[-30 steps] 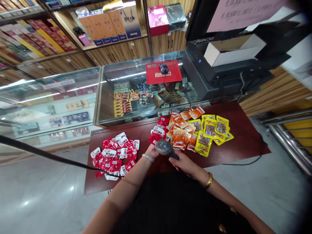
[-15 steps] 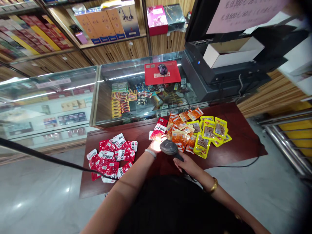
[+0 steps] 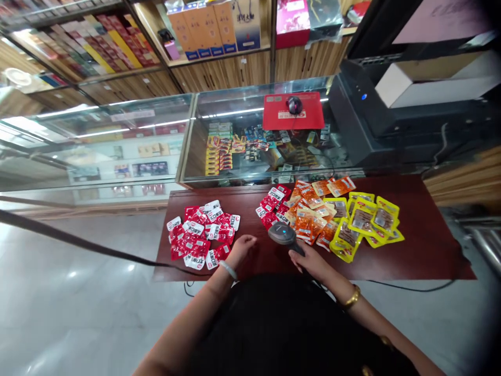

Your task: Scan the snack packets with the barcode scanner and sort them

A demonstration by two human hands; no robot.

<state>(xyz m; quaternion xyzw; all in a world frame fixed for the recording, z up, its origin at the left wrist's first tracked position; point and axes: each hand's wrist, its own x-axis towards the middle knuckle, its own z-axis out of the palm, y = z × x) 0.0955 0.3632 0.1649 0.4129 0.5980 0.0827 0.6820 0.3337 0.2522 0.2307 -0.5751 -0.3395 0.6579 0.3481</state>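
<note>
One scanner, likely hard and light, best held by its handle, pokes past the fingers the right hand wraps round it, while the left hand curls beside red packets, how tightly unclear.

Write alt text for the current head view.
The right hand holds a scanner above a dark red table; the left hand is curled near red packets. More red packets, orange packets and yellow packets lie to the right, before a glass counter.
</note>
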